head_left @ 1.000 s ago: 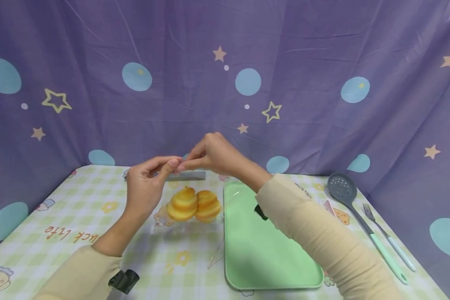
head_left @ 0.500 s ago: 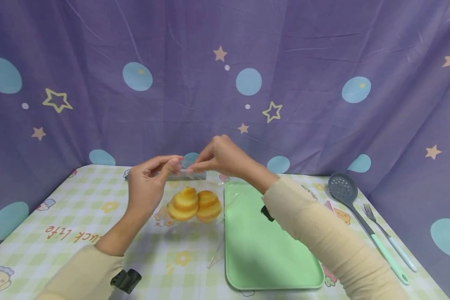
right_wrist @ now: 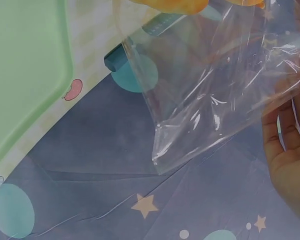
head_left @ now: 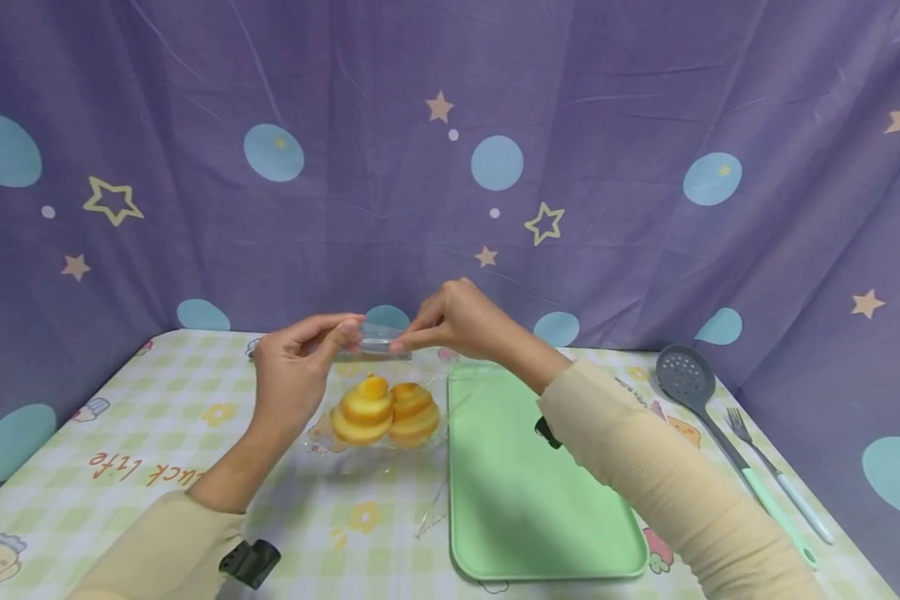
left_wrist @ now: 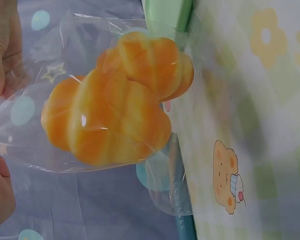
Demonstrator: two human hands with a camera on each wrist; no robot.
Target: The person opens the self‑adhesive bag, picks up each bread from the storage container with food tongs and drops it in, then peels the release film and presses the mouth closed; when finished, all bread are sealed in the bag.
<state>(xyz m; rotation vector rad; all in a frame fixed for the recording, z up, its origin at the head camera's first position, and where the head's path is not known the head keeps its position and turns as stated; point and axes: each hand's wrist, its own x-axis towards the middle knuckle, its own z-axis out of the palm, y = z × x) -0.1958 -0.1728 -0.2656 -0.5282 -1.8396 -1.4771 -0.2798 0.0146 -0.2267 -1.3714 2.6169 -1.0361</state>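
Observation:
A clear plastic bag (right_wrist: 205,110) hangs over the table, its top edge stretched between my two hands. Two golden spiral-ridged bread rolls, the left one (head_left: 363,412) and the right one (head_left: 414,414), lie side by side in its lower part. At the left end of that edge, my left hand (head_left: 288,362) pinches the film between thumb and fingers. My right hand (head_left: 461,321) pinches the other end, with the wrist bent down and the fingertips pointing left. The left wrist view shows the nearer bread roll (left_wrist: 110,120) through shiny, creased film.
A light green tray (head_left: 540,508) lies right of the bag, under my right forearm. Further right are a grey slotted skimmer (head_left: 686,379) with a mint handle and a fork (head_left: 776,475). Behind the bag lies a blue-grey bar with fine markings (left_wrist: 182,200). A purple curtain (head_left: 390,167) stands behind the table.
My right hand has drawn away to the right and slightly down from the left hand, spreading the bag's top edge between them. The left hand has stayed nearly still.

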